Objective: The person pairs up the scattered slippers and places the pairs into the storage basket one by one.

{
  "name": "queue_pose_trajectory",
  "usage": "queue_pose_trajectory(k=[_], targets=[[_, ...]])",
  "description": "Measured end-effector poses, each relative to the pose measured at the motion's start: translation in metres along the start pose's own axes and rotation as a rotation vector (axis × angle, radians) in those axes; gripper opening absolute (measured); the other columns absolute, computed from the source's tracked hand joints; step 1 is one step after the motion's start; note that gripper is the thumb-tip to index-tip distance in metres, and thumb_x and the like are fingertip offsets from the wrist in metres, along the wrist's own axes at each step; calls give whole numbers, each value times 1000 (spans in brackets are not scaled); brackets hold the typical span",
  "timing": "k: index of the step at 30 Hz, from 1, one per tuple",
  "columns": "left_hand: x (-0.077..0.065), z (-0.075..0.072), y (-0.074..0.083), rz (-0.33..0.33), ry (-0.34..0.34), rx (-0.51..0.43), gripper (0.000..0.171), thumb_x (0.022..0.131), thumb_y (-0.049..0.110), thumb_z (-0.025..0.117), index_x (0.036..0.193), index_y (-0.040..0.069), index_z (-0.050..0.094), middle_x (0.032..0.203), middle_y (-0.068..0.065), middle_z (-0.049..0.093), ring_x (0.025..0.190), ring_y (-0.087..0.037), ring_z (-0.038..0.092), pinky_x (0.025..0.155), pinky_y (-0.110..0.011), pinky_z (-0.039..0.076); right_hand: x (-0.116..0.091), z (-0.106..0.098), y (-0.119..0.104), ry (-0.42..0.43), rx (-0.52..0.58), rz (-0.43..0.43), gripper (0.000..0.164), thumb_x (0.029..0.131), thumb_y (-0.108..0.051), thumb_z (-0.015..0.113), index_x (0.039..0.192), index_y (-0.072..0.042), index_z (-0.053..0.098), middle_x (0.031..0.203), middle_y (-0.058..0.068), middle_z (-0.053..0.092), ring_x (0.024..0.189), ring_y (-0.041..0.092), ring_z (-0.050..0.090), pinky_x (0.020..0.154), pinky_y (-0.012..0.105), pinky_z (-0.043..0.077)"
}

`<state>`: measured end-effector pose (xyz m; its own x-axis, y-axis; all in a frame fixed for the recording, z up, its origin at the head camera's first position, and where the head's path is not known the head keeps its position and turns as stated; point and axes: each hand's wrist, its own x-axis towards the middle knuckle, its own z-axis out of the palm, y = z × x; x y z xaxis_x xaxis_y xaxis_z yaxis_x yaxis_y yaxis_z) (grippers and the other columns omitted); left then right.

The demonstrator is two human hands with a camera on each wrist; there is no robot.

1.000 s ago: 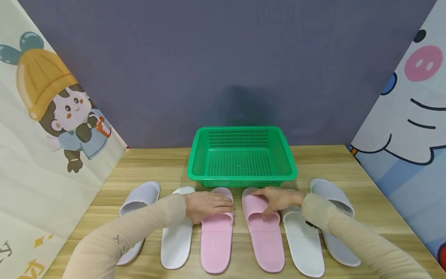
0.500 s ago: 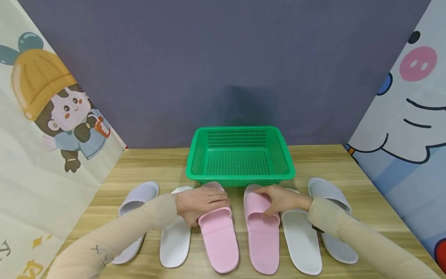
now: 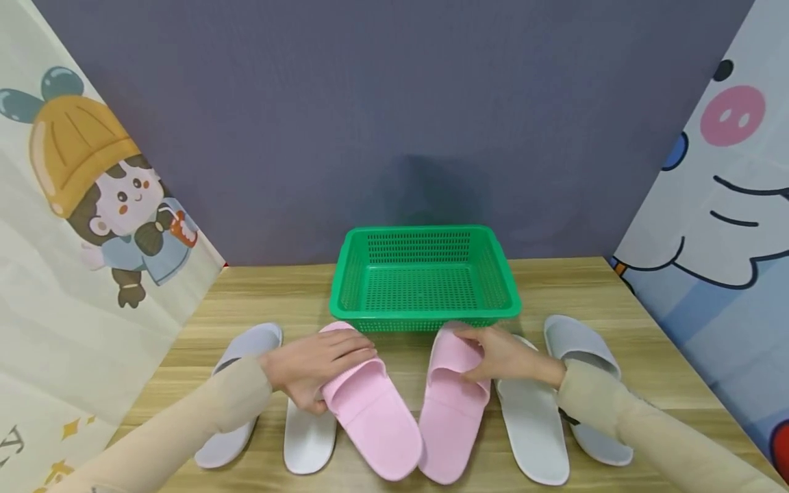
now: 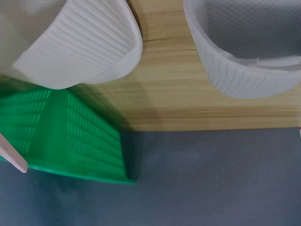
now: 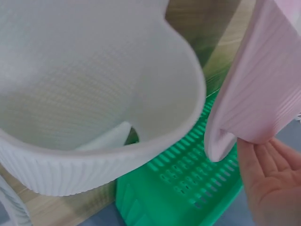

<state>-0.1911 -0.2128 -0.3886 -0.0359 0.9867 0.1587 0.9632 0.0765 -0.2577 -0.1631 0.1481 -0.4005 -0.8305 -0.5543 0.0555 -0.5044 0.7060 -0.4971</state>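
My left hand [image 3: 320,366] grips the strap end of a pink slipper [image 3: 379,428], which slants with its heel toward the right. Beside it my right hand [image 3: 510,357] pinches the strap of the other pink slipper [image 3: 448,428], tilted the opposite way. The two heels touch or overlap near the front. In the right wrist view, my right hand [image 5: 277,183] holds the toe part of the pink slipper [image 5: 263,84]. A white slipper [image 3: 309,438] lies partly under my left hand, and another white slipper [image 3: 535,435] lies beside my right.
Behind the slippers stands a green perforated basket [image 3: 425,315] with nothing in it, against a grey-blue backdrop [image 3: 394,123]. Pale grey slippers lie at the outer ends, one left [image 3: 228,445] and one right [image 3: 582,335]. All rest on a wood-grain table [image 3: 271,291].
My left hand has moved left, swinging its pink slipper's toe left and heel right. My right hand has turned its slipper so the heel goes left. The heels have come together.
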Motion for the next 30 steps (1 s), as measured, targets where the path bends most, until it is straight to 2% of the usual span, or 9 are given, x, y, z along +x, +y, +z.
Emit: queue_pose_trajectory(k=[6, 8, 12, 15, 22, 26, 30], targets=[[-6, -7, 3, -24, 44, 38, 105, 51, 54, 66, 133, -4, 36, 132, -14, 47, 124, -27, 42, 107, -36, 32, -10, -5, -5, 73, 20, 64, 70, 63, -35, 79, 120, 0, 58, 98, 8, 67, 66, 5, 46, 54, 15, 40], [-8, -8, 3, -32, 57, 50, 105, 51, 55, 66, 133, -4, 36, 132, -15, 47, 124, -27, 42, 107, -35, 30, -13, -7, -5, 95, 23, 82, 70, 62, -33, 79, 119, 1, 58, 104, 9, 66, 67, 7, 46, 53, 17, 40], [-12, -8, 3, -62, 77, 40, 103, 51, 52, 65, 133, -4, 36, 134, -14, 45, 125, -27, 41, 111, -31, 23, -22, -12, -4, 100, 26, 155, 73, 63, -37, 79, 122, 0, 57, 108, 11, 65, 79, 13, 56, 60, 22, 48], [-12, -8, 2, -82, 87, 27, 101, 52, 50, 64, 134, -2, 35, 135, -13, 43, 126, -26, 39, 112, -30, 21, -30, -18, -3, 96, 22, 193, 77, 64, -43, 77, 124, 1, 55, 110, 13, 64, 87, 15, 57, 69, 27, 50], [-9, -9, 4, -107, 115, 37, 100, 52, 50, 68, 133, -1, 38, 131, -12, 46, 124, -26, 41, 108, -33, 27, -49, -29, 2, 119, 18, 254, 80, 65, -47, 76, 124, 2, 54, 110, 15, 64, 91, 18, 60, 73, 32, 51], [-7, -9, 3, -130, 150, 64, 102, 50, 52, 70, 131, -1, 40, 129, -13, 49, 120, -25, 45, 105, -33, 33, -59, -37, 8, 129, 16, 268, 81, 66, -48, 75, 124, 4, 54, 110, 18, 64, 92, 20, 61, 71, 30, 50], [-7, -9, 2, -142, 185, 84, 102, 49, 53, 71, 129, -2, 42, 128, -13, 50, 119, -26, 47, 106, -31, 31, -68, -45, 13, 144, 16, 292, 82, 66, -49, 75, 125, 4, 53, 109, 18, 64, 94, 25, 62, 69, 31, 51]])
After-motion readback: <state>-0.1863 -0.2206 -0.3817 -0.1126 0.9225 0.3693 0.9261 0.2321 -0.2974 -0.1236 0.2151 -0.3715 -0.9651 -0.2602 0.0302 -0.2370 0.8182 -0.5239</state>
